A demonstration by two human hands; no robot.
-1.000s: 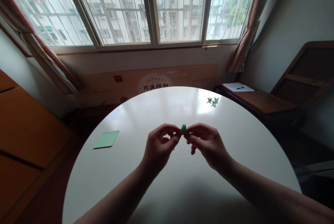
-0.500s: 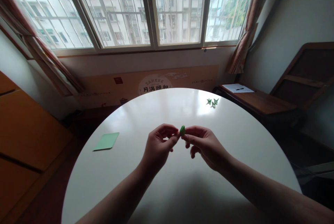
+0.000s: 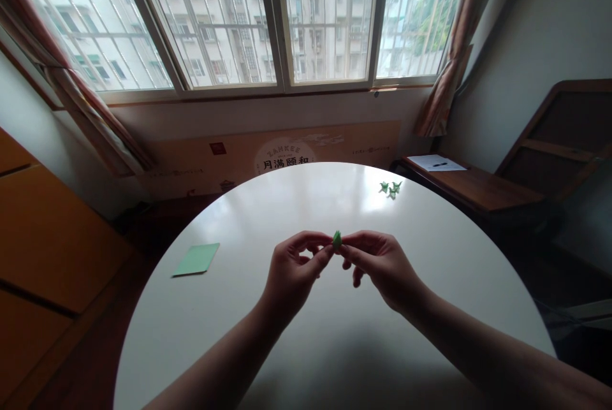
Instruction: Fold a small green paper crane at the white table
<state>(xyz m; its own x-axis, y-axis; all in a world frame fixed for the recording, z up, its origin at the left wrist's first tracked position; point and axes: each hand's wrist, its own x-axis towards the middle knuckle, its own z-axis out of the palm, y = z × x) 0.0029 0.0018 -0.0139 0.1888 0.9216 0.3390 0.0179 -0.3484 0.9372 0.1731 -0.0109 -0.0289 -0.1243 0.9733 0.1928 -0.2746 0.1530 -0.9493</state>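
Above the middle of the white round table [image 3: 229, 333], a small piece of folded green paper [image 3: 337, 238] is pinched from both sides. My left hand [image 3: 299, 263] grips its left side between thumb and forefinger. On the other side, my right hand [image 3: 377, 260] holds it the same way, with the lower fingers curled loosely beneath. The paper comes to a point at the top; its lower part is covered by my fingertips. At the far right of the table lie three small green folded paper figures [image 3: 391, 190]. A stack of light green square paper [image 3: 196, 259] rests on the left.
Beyond the table's right far edge, a low wooden side table [image 3: 502, 190] carries a white sheet [image 3: 425, 163] with a pen [image 3: 440, 164]. Behind it leans a wooden-framed chair back [image 3: 554, 129]. An orange cabinet [image 3: 48, 238] stands at the left, and a printed cardboard panel [image 3: 191, 155] lies below the window.
The folded paper has shifted very slightly to the right, and my left fingertips have closed in nearer to my right ones. Both hands keep their pinch.
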